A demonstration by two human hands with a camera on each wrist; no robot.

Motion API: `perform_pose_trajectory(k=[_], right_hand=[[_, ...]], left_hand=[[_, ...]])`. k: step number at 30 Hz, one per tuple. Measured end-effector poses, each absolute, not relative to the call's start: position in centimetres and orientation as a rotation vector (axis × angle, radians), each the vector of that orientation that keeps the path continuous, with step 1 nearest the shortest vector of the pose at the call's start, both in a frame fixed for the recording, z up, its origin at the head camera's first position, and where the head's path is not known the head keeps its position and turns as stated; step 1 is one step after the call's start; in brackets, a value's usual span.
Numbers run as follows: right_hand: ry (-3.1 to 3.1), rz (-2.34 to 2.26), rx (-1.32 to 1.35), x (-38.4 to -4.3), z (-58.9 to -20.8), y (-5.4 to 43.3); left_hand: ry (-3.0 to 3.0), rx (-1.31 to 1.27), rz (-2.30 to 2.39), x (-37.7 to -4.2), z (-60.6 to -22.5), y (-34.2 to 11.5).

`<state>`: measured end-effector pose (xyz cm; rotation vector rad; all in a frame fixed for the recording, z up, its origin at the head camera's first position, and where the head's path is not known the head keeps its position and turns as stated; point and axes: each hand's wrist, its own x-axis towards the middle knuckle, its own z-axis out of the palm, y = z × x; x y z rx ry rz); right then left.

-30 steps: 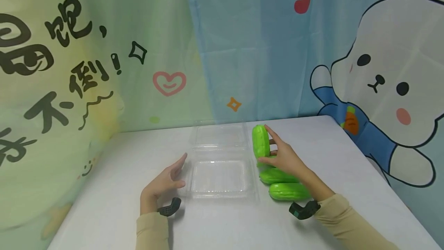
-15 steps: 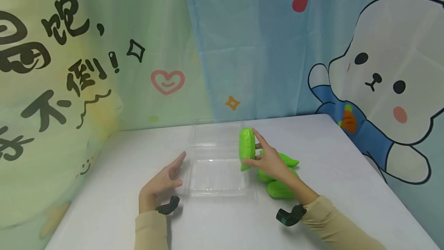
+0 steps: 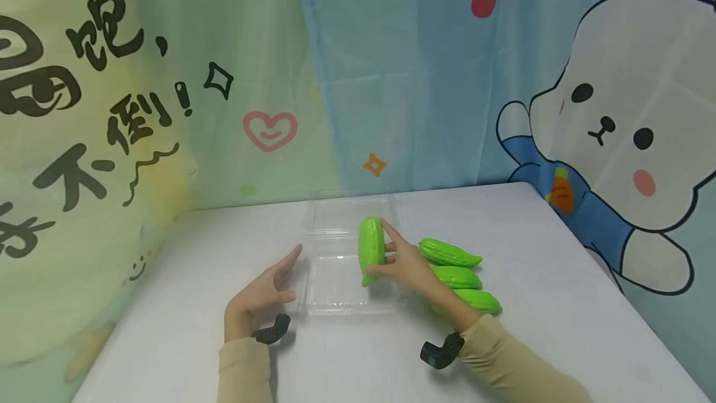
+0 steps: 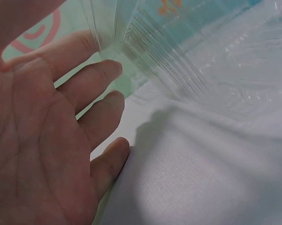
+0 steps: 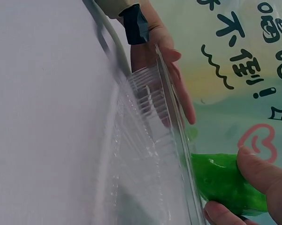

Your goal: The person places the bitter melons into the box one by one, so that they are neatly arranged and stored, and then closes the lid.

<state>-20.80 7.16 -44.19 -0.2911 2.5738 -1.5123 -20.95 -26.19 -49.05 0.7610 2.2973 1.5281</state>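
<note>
Between thumb and fingers, my right hand [image 3: 411, 269] holds a bright green ridged vegetable like a bitter melon [image 3: 371, 247], long side pointing away from me. It hangs over the clear plastic clamshell box [image 3: 349, 311], whose lid [image 3: 352, 213] lies open toward the back. In the right wrist view the vegetable [image 5: 225, 180] shows beyond the box's near wall, thumb on top. My left hand [image 3: 263, 291] stands by the box's left side, fingers extended. In the left wrist view its index fingertip overlaps the box's edge [image 4: 159, 56]; I cannot tell whether they touch.
To the right of the box lie 3 more green ridged vegetables [image 3: 450, 252] in a column, partly behind my right hand and forearm. A white cloth covers the table [image 3: 347, 359]. A printed curtain [image 3: 391, 79] hangs behind its back edge.
My right hand has carried the green vegetable leftward and slightly nearer, from the pile at the right to above the box. My left hand has stayed at the box's left side.
</note>
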Motion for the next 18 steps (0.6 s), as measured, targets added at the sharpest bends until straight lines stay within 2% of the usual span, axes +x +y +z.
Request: perform_pose_trajectory(k=[10, 18], right_hand=[[2.593, -1.519, -0.356, -21.2, -44.7, 4.8], [2.636, -1.429, -0.328, -21.2, -45.1, 3.5]], left_hand=[[2.315, 0.699, 1.51, -21.1, -49.3, -26.2], [2.367, 0.756, 1.451, -21.2, -49.4, -26.4]])
